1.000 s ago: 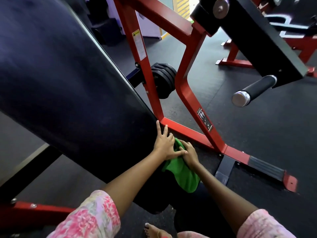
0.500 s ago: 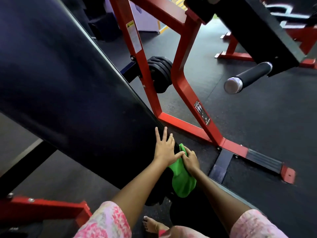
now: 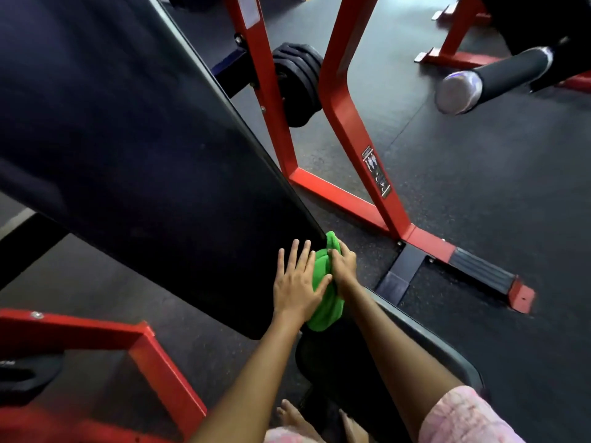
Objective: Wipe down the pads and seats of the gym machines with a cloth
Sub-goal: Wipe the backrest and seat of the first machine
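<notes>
1. One long black back pad [image 3: 128,148] fills the left of the view, tilted, its long axis running from the far left down toward the near right, where its lower end sits just above the seat.
2. One green cloth [image 3: 321,302] is bunched at the pad's lower right corner, lying along the pad's right edge; its long axis runs near to far, with the narrow tip pointing away from the person.
3. The left hand [image 3: 295,282] lies flat on the lower end of the pad, fingers [image 3: 299,254] straight and slightly spread, pointing away, and its thumb rests on the cloth.
4. The right hand [image 3: 343,266] presses on the cloth from the right side, its fingers close together and bent over the fabric, so the cloth sits between the two hands.
5. One black seat pad [image 3: 399,353] lies under the right forearm, in the near right.
6. A red frame [image 3: 351,145] stands to the right of the pad, with two uprights meeting a base bar on the dark floor [image 3: 479,187].
7. One stack of black weight plates [image 3: 297,84] hangs between those uprights, further off.
8. One black roller with a silver end cap [image 3: 460,91] juts in at the far right.
9. Two pink patterned sleeves [image 3: 463,417] show at the near edge.
</notes>
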Tool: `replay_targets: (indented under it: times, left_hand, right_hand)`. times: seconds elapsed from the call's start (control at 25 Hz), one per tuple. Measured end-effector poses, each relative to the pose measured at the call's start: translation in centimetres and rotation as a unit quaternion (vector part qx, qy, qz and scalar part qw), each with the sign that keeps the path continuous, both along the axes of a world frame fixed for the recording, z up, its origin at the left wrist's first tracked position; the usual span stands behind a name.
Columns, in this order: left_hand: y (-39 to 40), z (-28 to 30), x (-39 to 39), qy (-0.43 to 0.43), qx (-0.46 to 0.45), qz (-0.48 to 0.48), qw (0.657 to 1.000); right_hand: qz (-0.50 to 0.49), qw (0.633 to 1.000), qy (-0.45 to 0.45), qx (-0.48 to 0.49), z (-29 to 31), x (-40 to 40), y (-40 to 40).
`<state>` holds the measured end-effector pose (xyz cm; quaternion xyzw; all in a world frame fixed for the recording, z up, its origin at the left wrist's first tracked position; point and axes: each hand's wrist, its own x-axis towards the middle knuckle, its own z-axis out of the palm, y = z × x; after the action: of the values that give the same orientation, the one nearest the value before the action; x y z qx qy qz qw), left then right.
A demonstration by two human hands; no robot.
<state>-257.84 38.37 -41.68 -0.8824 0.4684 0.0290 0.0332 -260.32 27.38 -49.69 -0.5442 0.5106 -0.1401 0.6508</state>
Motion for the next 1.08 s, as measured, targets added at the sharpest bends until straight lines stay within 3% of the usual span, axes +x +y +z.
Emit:
replay_targets:
  times: [0.24, 0.44, 0.6, 0.68, 0.8, 0.92, 1.08]
  left_hand:
    - [3.3, -2.2, -0.6, 0.022, -0.115, 0.016, 0.993]
    - [6.8, -3.7, -2.0, 0.039, -0.157, 0.045, 0.986]
    - [8.0, -3.6, -2.0, 0.045, -0.181, 0.06, 0.981]
    - [8.8, -3.5, -2.2, 0.044, -0.188, 0.073, 0.978]
    - [10.5, -3.5, -2.2, 0.043, -0.186, 0.07, 0.979]
    - [12.4, -3.9, -1.8, 0.042, -0.181, 0.043, 0.982]
    - [13.6, -4.4, -2.2, 0.035, -0.192, 0.048, 0.98]
  right_hand:
    - [-0.106, 0.992, -0.052, 0.04, -0.5, -0.4, 1.9]
    - [-0.065, 0.994, -0.065, 0.059, -0.5, -2.8, 3.6]
    - [-0.091, 0.991, -0.041, 0.091, 1.1, -2.0, 3.3]
    - [-0.074, 0.985, -0.012, 0.154, 0.5, -2.5, 6.3]
    - [-0.069, 0.959, -0.039, 0.274, 0.5, -3.7, 8.2]
    - [-0.137, 0.945, -0.074, 0.289, 1.0, -2.9, 7.7]
    - [-0.054, 0.944, -0.053, 0.322, 0.7, -4.1, 9.9]
